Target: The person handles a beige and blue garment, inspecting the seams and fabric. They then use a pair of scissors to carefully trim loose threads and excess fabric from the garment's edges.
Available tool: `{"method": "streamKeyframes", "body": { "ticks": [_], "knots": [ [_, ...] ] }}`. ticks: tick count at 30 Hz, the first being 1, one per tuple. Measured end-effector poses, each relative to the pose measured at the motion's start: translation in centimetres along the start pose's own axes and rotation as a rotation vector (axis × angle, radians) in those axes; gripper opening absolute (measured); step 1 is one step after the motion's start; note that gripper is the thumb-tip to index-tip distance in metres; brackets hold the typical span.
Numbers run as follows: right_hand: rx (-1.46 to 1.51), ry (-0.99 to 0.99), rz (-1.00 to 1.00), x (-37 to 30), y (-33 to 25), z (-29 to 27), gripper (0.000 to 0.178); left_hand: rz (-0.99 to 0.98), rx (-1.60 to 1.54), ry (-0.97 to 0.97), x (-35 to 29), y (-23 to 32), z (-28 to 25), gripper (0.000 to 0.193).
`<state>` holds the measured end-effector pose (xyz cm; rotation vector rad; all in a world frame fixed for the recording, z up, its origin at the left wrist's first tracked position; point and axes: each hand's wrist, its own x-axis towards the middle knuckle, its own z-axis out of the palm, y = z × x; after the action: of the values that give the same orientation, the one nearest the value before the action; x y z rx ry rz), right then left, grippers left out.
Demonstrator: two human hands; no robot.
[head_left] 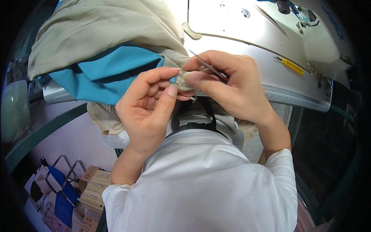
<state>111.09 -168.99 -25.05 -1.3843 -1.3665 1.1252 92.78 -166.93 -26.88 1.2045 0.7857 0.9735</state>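
My left hand [148,98] pinches a small edge of fabric [173,79], blue and beige, between thumb and forefinger. Its other fingers curl behind. From the other side, the thumb and forefinger of my right hand [228,81] close on the beige part of the same piece. A slim dark metal tool [206,65], perhaps tweezers, is tucked in the right hand, its thin end pointing up to the left. Beige cloth [104,23] lies heaped beyond my left hand, with a teal layer [116,69] folded out beneath it.
A pale sewing machine bed [232,29] covers the table's far side, its head [324,50] at the right. A yellow-handled tool [291,66] lies by the front edge. Below left stand a blue folding chair [63,205] and a small drawer unit [94,187].
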Motion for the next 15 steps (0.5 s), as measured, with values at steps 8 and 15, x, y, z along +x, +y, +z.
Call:
{"method": "streamKeyframes", "body": {
  "ticks": [8,15],
  "knots": [
    [-0.005,-0.032,0.067,0.54,-0.07,0.42,0.01,0.001,-0.039,0.002,-0.2,-0.05,-0.2,0.023],
    [-0.017,0.031,0.03,0.41,0.2,0.85,0.009,-0.069,-0.144,0.02,-0.11,0.05,-0.37,0.028]
  ]
}}
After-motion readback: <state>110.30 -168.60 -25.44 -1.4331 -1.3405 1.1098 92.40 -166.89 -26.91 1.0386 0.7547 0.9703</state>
